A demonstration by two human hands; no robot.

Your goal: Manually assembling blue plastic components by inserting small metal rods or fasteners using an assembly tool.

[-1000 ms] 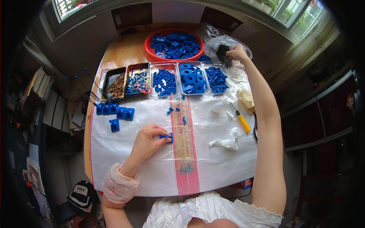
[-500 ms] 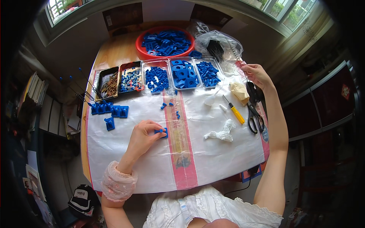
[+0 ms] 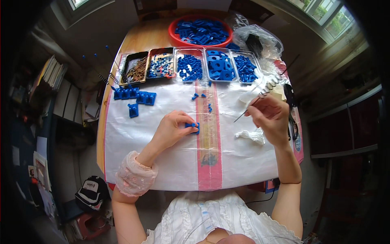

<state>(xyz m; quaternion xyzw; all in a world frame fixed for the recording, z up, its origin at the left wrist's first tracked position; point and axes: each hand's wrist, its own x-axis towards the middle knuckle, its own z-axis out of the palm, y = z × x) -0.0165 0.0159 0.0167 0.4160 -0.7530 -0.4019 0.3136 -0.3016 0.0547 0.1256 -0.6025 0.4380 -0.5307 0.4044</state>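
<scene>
My left hand (image 3: 174,127) is closed on a small blue plastic base (image 3: 196,130), thumb and fingertips pinching it against the sheet left of the pink stripe. My right hand (image 3: 271,118) is raised over the right side of the table. Between its thumb and fingers is a thin metal rod with a coil spring (image 3: 269,87), its thin end pointing toward the left hand. Beyond the left hand lie a few loose small blue pieces (image 3: 195,96). At the far left stand several blue bases (image 3: 126,93), some with spring rods upright in them, and a single blue base (image 3: 133,110).
A row of trays holds brown screws (image 3: 137,70), small hardware (image 3: 161,67) and blue parts (image 3: 189,67). Behind them sits a red basin (image 3: 172,37) of blue pieces beside a clear plastic bag (image 3: 270,38). A crumpled white cloth (image 3: 252,136) and black scissors (image 3: 293,129) lie at right.
My right hand has come from the plastic bag toward me, bringing the spring rod over the table. My left hand still pinches the blue base. The whole view has shifted somewhat.
</scene>
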